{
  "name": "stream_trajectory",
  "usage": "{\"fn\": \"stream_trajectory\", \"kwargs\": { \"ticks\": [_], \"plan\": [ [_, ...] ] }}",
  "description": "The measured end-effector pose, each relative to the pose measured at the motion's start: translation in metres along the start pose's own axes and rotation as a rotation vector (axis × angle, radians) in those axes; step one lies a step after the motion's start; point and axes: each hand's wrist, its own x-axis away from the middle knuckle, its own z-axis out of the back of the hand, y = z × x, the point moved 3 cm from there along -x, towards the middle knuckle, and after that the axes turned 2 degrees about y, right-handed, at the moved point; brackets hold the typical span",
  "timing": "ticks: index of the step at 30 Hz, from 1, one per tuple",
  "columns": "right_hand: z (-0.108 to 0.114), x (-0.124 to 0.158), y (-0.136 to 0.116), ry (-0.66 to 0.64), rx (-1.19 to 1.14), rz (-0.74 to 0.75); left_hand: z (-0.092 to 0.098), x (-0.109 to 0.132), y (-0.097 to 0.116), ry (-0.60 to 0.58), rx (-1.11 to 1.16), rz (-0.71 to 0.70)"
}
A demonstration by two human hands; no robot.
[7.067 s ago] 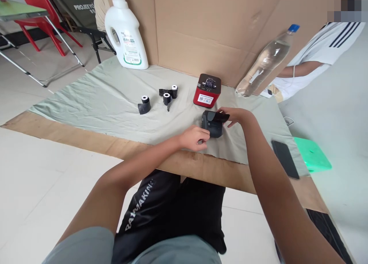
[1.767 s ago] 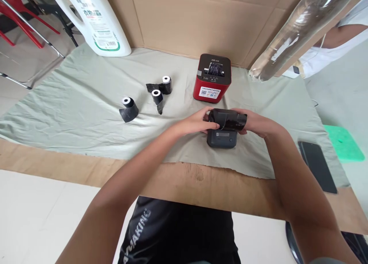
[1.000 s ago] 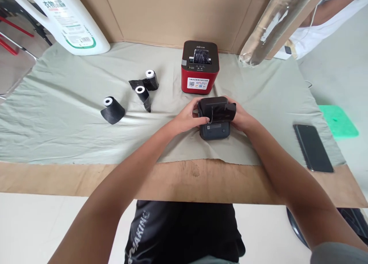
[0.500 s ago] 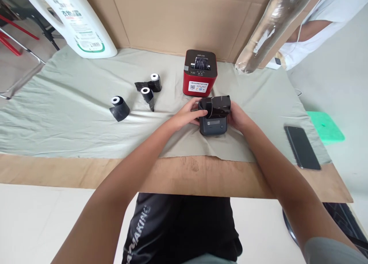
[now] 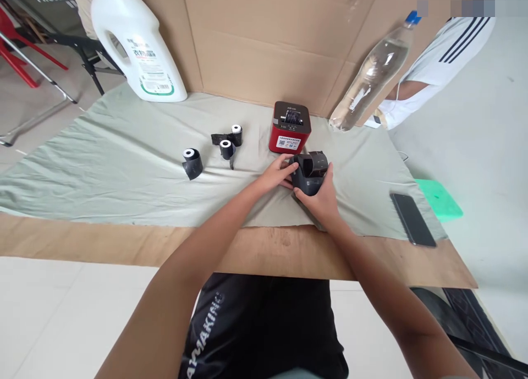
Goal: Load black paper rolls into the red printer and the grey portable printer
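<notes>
A small black label printer (image 5: 309,185) is between my two hands, tilted, its lid raised and a dark strip curving over its top. My left hand (image 5: 280,172) grips its left side, thumb on the upper edge. My right hand (image 5: 324,200) wraps round its right side and front corner. Just behind stands a red and black box-shaped printer (image 5: 290,130) with a white sticker on its front. To the left are three black rolls with white cores: one roll (image 5: 193,164) apart, another roll (image 5: 226,149) and a third roll (image 5: 236,136) close together, with loose dark strips.
A white detergent jug (image 5: 144,54) stands at the back left, before a cardboard panel (image 5: 268,43). A clear bottle (image 5: 371,76) leans at the back right, near another person's white sleeve (image 5: 462,43). A phone (image 5: 412,219) lies right, by a green stool (image 5: 439,199).
My right hand has shifted from the label printer's far right side to its front corner, and the printer has turned and tilted. The camera view has shifted too.
</notes>
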Motion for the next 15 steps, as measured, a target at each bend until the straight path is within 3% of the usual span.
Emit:
{"fn": "stream_trajectory", "kwargs": {
  "ticks": [4,8,15],
  "plan": [
    [0.007,-0.010,0.003,0.010,-0.033,-0.040,0.004,0.000,0.001,-0.065,0.093,-0.010],
    [0.015,-0.029,0.009,0.020,-0.020,-0.095,0.004,-0.001,0.002,-0.054,0.120,-0.009],
    [0.016,-0.112,0.025,0.240,0.106,-0.205,0.003,0.003,0.006,-0.066,0.128,-0.009]
  ]
}}
